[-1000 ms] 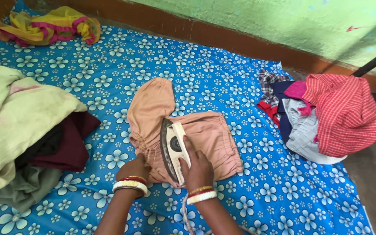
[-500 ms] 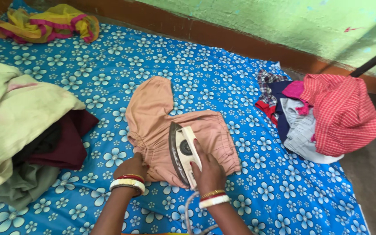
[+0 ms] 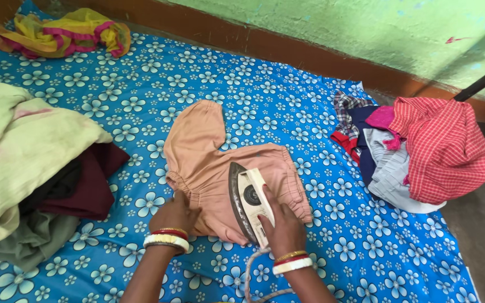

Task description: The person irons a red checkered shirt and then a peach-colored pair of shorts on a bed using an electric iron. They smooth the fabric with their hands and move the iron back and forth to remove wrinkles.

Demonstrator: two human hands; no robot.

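While right hand (image 3: 283,224) grips 1 iron (image 3: 249,203), left hand (image 3: 176,212) flat on 1 peach garment (image 3: 209,163).

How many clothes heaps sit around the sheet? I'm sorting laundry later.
3: the yellow-pink bundle at the far left corner, the green-maroon pile at left, the checked red pile at right. Others may lie out of view.

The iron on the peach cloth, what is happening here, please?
A person is ironing a small peach garment laid flat on a blue flowered sheet. The right hand grips the cream iron and presses it on the garment's right half, while the left hand holds the near edge flat. A pile of clothes topped by a red checked cloth lies to the right, and pale green and maroon clothes lie to the left.
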